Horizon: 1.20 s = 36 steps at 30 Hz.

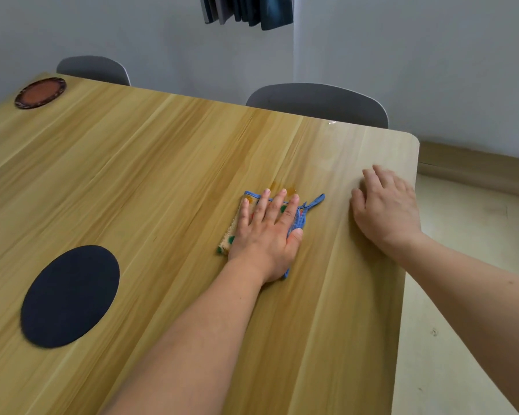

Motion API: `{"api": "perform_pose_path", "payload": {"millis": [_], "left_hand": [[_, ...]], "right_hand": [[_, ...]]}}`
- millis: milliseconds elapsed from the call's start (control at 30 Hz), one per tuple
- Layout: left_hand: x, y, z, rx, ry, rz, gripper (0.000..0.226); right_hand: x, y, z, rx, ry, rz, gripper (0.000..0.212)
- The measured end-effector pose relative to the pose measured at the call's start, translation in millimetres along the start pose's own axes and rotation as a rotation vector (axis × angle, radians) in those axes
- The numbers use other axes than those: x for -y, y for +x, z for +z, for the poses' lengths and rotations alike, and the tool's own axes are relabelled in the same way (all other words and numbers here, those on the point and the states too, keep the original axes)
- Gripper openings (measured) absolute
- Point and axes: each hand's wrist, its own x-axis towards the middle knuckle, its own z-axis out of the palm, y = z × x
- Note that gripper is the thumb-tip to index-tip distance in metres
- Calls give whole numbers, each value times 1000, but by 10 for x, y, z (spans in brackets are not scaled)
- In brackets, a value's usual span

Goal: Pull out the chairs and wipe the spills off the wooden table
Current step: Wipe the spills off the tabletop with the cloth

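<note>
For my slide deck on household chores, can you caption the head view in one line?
Left hand presses a cloth beside an orange spill on the wooden table; right hand rests flat.

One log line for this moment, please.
left hand flat on cloth | amber spill ahead | right hand braces table

Bench: light wooden bench [162, 163] with streaked grain and a rounded corner at the right of the frame, filling most of the view.
Upper left: round reddish-brown coaster with a dark patterned rim [40, 92], near the far edge.
Lower left: flat dark navy oval mat [70, 296].
Centre: folded cream cloth with blue trim and coloured dots [240, 223], lying flat.
Just above the cloth: small amber spill [282, 186], touching its far edge.
</note>
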Motion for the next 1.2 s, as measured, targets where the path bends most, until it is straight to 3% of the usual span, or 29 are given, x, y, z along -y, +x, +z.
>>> {"api": "perform_pose_path", "payload": {"millis": [733, 967, 1200], "left_hand": [[-120, 1337, -241, -6, 0, 3, 61], [-152, 1730, -313, -12, 0, 2, 61], [-161, 2073, -378, -23, 11, -3, 61]], "right_hand": [[-138, 302, 56, -57, 109, 5, 43], [-141, 319, 33, -41, 147, 184, 60], [-122, 336, 34, -8, 98, 188, 61]]}}
